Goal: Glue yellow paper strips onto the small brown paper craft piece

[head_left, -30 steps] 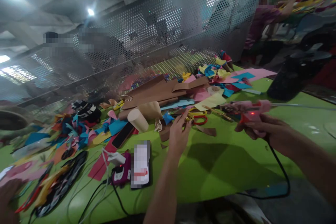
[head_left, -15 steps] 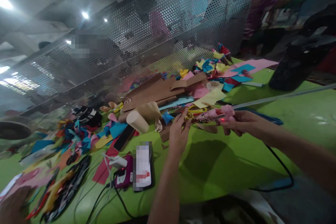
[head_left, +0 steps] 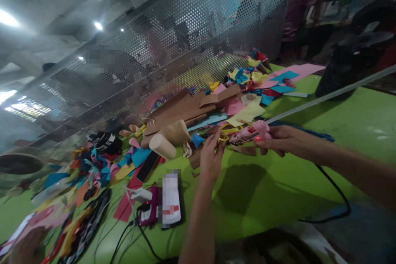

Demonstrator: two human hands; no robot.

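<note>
My right hand (head_left: 280, 140) is closed around a pink hot glue gun (head_left: 252, 132) with a red light on it; its nozzle points left toward my left hand. A long clear glue stick (head_left: 328, 95) sticks out behind the gun. My left hand (head_left: 211, 157) is raised over the green table (head_left: 278, 198), fingers pinched on a small piece I cannot make out, right at the gun's tip. The gun's black cord (head_left: 337, 198) trails across the table on the right.
Brown paper sheets (head_left: 182, 109), a rolled paper tube (head_left: 162, 146), yellow-handled scissors (head_left: 230, 130) and coloured paper scraps (head_left: 102, 165) litter the table. A phone (head_left: 171, 200) and chargers with cables lie near the front. A perforated metal screen (head_left: 185, 41) stands behind. Other people sit beyond it and at the upper right.
My right hand has brought the glue gun leftward until its nozzle meets my left hand's fingertips. The left hand has stayed in place. The view tilted slightly.
</note>
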